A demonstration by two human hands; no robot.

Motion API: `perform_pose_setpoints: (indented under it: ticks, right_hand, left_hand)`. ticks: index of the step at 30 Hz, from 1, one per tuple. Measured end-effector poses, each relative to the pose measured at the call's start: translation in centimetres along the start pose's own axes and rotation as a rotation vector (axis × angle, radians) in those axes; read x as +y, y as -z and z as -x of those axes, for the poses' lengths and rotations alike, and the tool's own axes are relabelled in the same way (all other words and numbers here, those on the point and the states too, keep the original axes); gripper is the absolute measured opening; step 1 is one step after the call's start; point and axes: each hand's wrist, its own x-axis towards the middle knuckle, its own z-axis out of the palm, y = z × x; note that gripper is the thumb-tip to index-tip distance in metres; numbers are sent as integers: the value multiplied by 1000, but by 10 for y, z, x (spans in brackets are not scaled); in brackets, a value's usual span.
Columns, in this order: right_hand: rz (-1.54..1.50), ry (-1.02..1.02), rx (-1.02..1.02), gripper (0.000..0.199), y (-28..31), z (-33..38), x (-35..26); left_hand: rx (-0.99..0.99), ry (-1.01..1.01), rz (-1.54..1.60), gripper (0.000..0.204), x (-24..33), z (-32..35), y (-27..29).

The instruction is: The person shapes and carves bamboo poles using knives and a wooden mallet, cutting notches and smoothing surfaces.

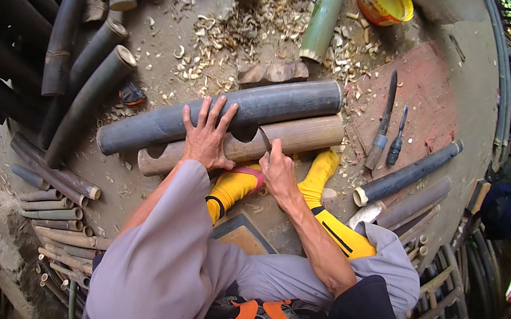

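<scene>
A dark grey-black bamboo tube [289, 101] lies crosswise before me, with a curved notch in its near side. Against it rests a brown bamboo tube [307, 134], nearer to my feet. My left hand [207, 137] is spread over both tubes, fingers on the dark one and thumb by the brown one. In my right hand [279, 174] is a small knife [264, 139], its blade pointing up beside the notch. The knife's handle is mostly hidden in the closed fingers. My yellow-socked feet [318, 171] are just below the brown tube.
A wooden block [273, 73] touches the dark tube's far side amid wood shavings [240, 31]. Right of the tubes lie a long knife [382, 128] and a thin dark-handled tool [397, 136]. Bamboo lengths [92, 99] crowd the left; a yellow-red tub [382, 5] stands at the back.
</scene>
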Motion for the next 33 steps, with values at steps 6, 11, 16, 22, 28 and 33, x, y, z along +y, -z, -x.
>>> perform_pose_setpoints:
  ticks: [6, 11, 16, 22, 28, 33]
  right_hand:
    - [20, 175, 98, 37, 20, 0, -23]
    - [291, 347, 91, 71, 35, -41, -15]
    - [293, 284, -34, 81, 31, -45, -24]
    - [293, 326, 1, 84, 36, -50, -17]
    - [324, 300, -36, 83, 33, -53, -29]
    - [366, 268, -3, 65, 24, -46, -55]
  left_hand:
    - [-36, 55, -41, 142, 3, 5, 9]
    - [31, -3, -41, 141, 4, -1, 4]
    - [58, -36, -61, 142, -8, 20, 4]
    - [-75, 121, -64, 143, -69, 67, 32]
    - [48, 254, -86, 142, -151, 134, 40]
    - [53, 226, -65, 139, -155, 130, 38]
